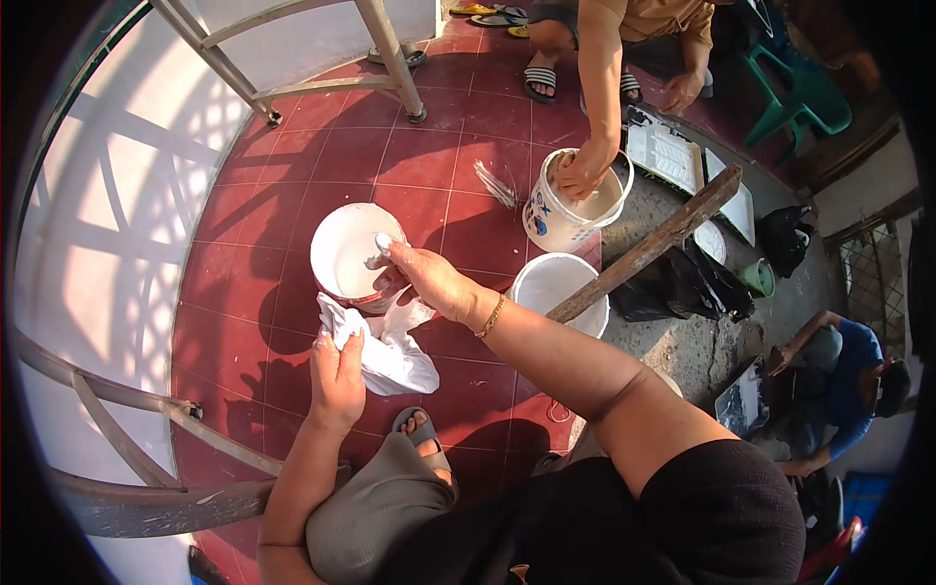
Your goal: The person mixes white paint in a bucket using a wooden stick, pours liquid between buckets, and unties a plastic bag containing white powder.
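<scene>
Across the middle, glossy red floor tiles (414,200) stretch left to a pale wall (93,253), leaving room beside the round, white-coated bucket (330,239). Just nearer hangs the soft, crumpled white cloth (405,369), clutched by the left hand (338,375). By the bucket's right rim, the right hand (429,281) curls white-smeared fingers; whether it grips anything, I cannot tell.

Red tiled floor (414,156) — sunlit white wall (107,210) — green chair (824,109).
</scene>
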Demonstrator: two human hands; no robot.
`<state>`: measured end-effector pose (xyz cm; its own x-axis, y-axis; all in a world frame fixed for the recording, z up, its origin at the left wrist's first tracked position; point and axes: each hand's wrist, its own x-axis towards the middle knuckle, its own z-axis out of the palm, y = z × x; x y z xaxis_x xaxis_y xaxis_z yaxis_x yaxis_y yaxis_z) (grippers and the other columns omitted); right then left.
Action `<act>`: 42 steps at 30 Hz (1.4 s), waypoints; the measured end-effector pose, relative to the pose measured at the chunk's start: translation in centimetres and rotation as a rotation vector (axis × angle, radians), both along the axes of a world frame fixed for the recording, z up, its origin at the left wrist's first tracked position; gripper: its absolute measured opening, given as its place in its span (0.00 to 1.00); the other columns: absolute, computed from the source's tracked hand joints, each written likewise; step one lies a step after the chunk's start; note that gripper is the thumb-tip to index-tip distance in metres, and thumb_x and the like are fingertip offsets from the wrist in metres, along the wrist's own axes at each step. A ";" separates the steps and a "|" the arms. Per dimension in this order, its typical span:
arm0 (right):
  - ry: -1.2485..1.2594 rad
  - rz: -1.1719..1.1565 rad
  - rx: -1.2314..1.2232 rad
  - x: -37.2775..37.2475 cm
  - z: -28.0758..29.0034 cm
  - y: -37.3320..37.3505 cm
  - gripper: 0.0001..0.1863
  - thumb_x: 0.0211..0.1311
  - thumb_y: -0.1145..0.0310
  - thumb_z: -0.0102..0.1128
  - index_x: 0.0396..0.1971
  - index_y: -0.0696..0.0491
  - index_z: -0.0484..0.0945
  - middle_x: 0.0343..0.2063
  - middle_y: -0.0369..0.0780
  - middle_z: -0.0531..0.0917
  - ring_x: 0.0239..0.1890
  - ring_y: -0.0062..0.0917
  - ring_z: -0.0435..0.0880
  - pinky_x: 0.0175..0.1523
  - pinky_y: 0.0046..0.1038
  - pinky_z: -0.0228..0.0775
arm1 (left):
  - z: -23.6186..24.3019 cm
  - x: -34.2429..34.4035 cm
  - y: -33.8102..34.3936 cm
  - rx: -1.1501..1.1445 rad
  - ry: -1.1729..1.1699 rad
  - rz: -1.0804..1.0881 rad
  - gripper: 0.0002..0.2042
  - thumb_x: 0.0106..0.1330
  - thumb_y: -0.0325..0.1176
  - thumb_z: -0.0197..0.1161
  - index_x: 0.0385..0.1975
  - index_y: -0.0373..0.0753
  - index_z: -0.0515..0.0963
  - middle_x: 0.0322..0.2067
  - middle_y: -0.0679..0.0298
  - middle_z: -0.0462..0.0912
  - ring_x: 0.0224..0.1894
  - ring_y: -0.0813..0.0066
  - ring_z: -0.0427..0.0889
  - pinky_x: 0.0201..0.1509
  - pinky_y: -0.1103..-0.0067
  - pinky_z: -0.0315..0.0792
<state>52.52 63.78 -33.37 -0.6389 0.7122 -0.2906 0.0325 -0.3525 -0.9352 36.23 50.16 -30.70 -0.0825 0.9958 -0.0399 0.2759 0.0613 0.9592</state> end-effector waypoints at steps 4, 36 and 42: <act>0.101 -0.083 0.193 2.7 2.1 -1.3 0.30 0.70 0.43 0.37 0.51 0.55 0.72 0.37 0.33 0.77 0.39 0.17 0.74 0.41 0.20 0.68 | 4.0 0.7 0.8 0.070 -0.195 0.010 0.10 0.71 0.29 0.45 0.44 0.31 0.71 0.35 0.65 0.73 0.39 0.81 0.70 0.47 0.81 0.65; 0.151 -0.285 -0.248 22.1 1.9 -9.1 0.34 0.71 0.45 0.25 0.62 0.60 0.57 0.49 0.51 0.72 0.39 0.39 0.81 0.36 0.34 0.80 | 16.5 15.5 4.3 0.159 -0.369 -0.189 0.12 0.68 0.25 0.50 0.49 0.29 0.71 0.41 0.61 0.76 0.43 0.77 0.76 0.51 0.77 0.69; 0.352 -0.258 -0.303 21.3 1.0 -9.0 0.35 0.70 0.43 0.25 0.60 0.60 0.58 0.50 0.52 0.71 0.37 0.38 0.82 0.36 0.35 0.81 | 15.1 16.5 3.8 0.066 -0.356 -0.146 0.10 0.68 0.21 0.49 0.43 0.22 0.72 0.41 0.55 0.75 0.43 0.74 0.76 0.49 0.78 0.70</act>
